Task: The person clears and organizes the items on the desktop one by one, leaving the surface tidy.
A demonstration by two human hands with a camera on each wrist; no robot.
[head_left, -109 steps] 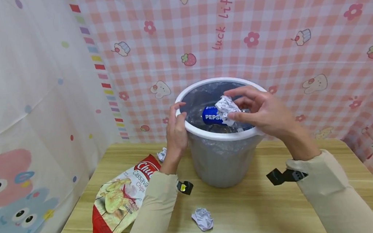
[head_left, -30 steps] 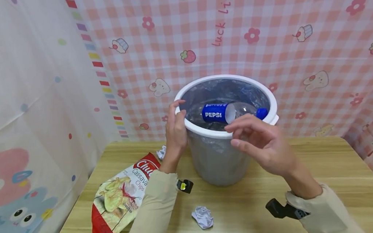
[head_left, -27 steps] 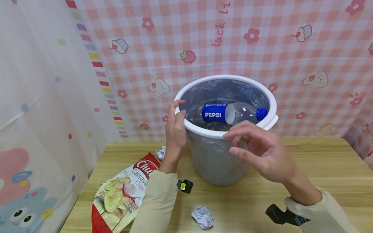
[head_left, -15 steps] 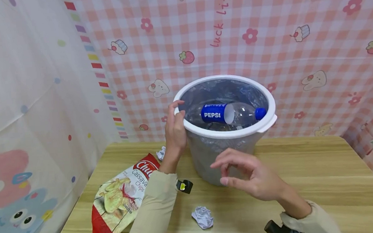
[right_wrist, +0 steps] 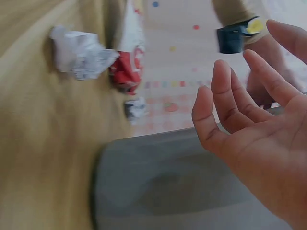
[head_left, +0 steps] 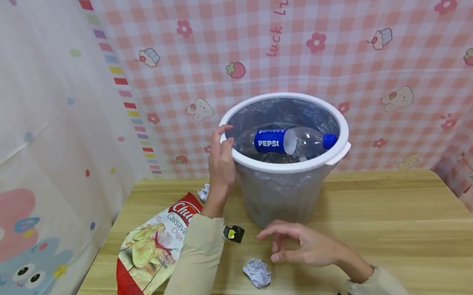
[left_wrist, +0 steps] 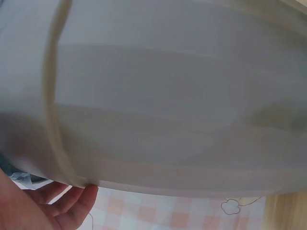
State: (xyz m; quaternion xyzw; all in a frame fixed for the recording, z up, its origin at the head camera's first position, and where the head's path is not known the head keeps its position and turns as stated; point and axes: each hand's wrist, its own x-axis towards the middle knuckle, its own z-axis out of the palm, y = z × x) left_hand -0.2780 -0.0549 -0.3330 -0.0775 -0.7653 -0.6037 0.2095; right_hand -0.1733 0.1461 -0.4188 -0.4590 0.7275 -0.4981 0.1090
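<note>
My left hand grips the left side of the white rim of a grey trash can, its fingers hooked over the edge. A clear plastic liner and a bottle with a blue Pepsi label show inside the can. Just right of a crumpled paper ball hovers my right hand, fingers loosely bent and holding nothing. The right wrist view shows that hand with its fingers apart, and the paper ball beyond them on the table.
A red and white cassava chips bag lies on the wooden table, partly under the left forearm. Behind that forearm sits another crumpled paper ball. A checked pink curtain hangs along the back.
The paper ball my right hand held over the can has left it and is out of sight. That hand has come down toward the table's paper ball. My left hand keeps its grip.
</note>
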